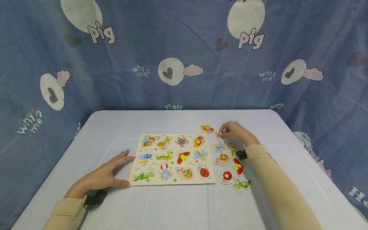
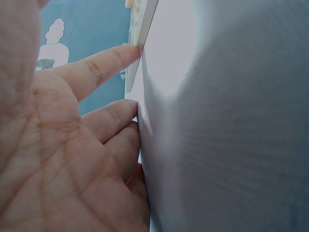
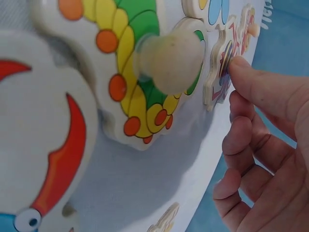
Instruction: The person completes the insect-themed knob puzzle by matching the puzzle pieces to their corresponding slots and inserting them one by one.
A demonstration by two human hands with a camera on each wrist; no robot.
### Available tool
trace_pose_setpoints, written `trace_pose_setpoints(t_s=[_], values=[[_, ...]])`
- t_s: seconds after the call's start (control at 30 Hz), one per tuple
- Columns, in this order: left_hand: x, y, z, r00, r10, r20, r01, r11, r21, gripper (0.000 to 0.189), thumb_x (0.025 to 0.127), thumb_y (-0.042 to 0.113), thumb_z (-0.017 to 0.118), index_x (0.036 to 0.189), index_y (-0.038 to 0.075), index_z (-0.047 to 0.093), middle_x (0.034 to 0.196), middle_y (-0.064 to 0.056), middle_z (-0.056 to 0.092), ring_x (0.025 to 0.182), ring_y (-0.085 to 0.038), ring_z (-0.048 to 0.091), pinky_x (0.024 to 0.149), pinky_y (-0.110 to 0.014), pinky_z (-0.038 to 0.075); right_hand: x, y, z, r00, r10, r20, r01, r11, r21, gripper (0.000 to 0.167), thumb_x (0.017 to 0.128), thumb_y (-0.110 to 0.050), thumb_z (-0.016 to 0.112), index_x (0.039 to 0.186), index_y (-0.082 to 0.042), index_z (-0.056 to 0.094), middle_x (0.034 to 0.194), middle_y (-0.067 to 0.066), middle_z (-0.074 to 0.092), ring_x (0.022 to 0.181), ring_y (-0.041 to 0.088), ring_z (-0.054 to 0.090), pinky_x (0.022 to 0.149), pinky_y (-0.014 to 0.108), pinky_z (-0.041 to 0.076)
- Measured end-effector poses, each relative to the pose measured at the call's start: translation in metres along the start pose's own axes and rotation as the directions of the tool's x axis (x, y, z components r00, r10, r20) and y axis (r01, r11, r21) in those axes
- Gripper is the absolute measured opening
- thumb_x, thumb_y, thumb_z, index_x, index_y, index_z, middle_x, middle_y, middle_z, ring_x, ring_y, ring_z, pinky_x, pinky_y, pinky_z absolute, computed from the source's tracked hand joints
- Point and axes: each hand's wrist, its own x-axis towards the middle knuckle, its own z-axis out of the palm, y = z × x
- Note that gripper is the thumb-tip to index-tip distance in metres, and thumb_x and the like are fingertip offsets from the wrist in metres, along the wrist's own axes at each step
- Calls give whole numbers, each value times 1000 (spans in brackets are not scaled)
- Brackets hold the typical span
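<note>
A wooden insect puzzle board (image 1: 172,163) with printed bugs lies flat on the white table. At its left edge my left hand (image 1: 106,174) is spread, its index finger and thumb touching the edge; in the left wrist view, the left hand (image 2: 72,145) has one fingertip against the board's side (image 2: 145,29). Beyond the board's far right corner, my right hand (image 1: 234,131) pinches the spider piece (image 1: 219,136), mostly covered by the fingers. The right wrist view shows the thumb of the right hand (image 3: 270,121) on that spider piece (image 3: 219,72), which looks close to the table.
Loose knobbed pieces lie right of the board: a butterfly-like bug (image 1: 207,128), bee (image 1: 219,147), caterpillar (image 1: 231,149), snail (image 1: 222,159), red-winged bug (image 1: 238,166), ladybug (image 1: 226,176) and grasshopper (image 1: 242,185). A stag beetle piece (image 3: 72,140) appears near the right wrist. A patterned blue cloth (image 1: 184,41) hangs behind.
</note>
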Motion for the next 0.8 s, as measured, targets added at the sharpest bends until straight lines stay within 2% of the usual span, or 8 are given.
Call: trace_pose_setpoints(t_s=[0.27, 0.47, 0.8], values=[[1, -1, 1, 1000, -13, -5, 13, 1000, 6, 100, 73, 37, 99, 159, 19, 51, 178, -29, 13, 161, -62, 10, 118, -87, 16, -1, 1, 0, 999, 31, -15, -32, 999, -20, 13, 104, -19, 73, 105, -6, 75, 80, 3, 64, 73, 16, 54, 67, 28, 44], [0, -1, 1, 1000, -15, -9, 15, 1000, 1, 100, 73, 36, 99, 158, 18, 51, 178, -29, 14, 161, -62, 10, 117, -88, 16, -3, 4, -2, 999, 43, -18, -44, 997, -56, 17, 105, -21, 71, 104, -4, 73, 86, 7, 68, 76, 19, 55, 70, 30, 46], [0, 0, 0, 1000, -21, -9, 21, 1000, -1, 100, 72, 41, 99, 158, 19, 52, 178, -29, 13, 161, -62, 9, 118, -88, 14, -5, 8, -2, 995, 97, -12, -97, 993, -60, 21, 104, -26, 73, 98, -5, 72, 86, 5, 69, 78, 18, 54, 71, 31, 44]])
